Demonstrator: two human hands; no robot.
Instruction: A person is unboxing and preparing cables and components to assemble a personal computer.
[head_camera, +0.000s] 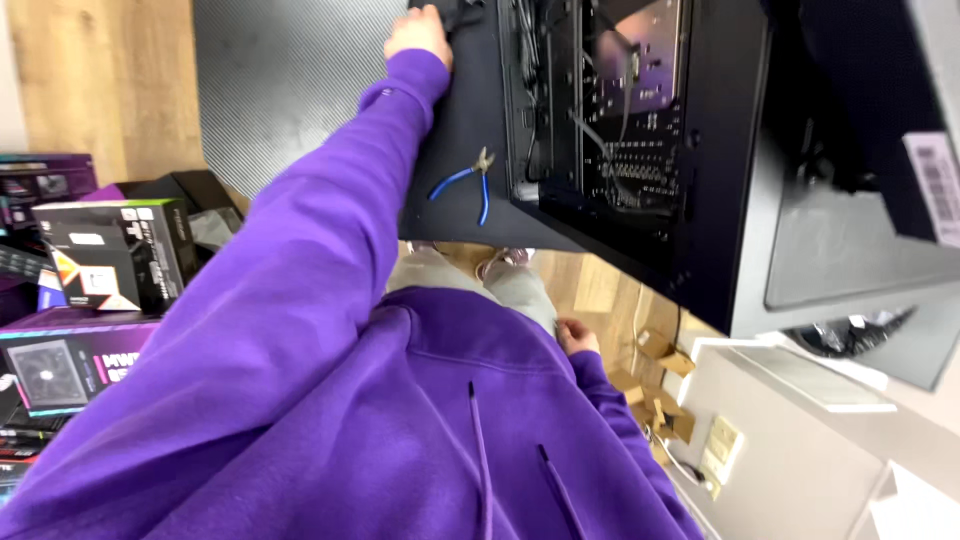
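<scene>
Your left hand (418, 32) reaches to the top centre of the frame, at the end of your long purple sleeve (300, 230). It rests on the black counter (465, 130) and touches a small dark object (452, 12) at the frame's upper edge; you cannot tell whether the fingers are closed on it or just lying against it. Just to the right of that hand stands the open black computer case (640, 130), its side panel off, with the circuit board and cables showing inside. A pair of blue-handled pliers (468, 182) lies on the counter below your left hand, close to the case's near edge and apart from both hands. Your right hand (575, 335) hangs low at centre frame beside your hip, loosely curled and holding nothing. Stacked product boxes (110, 255) sit at the left edge, over a wooden floor (100, 70).
</scene>
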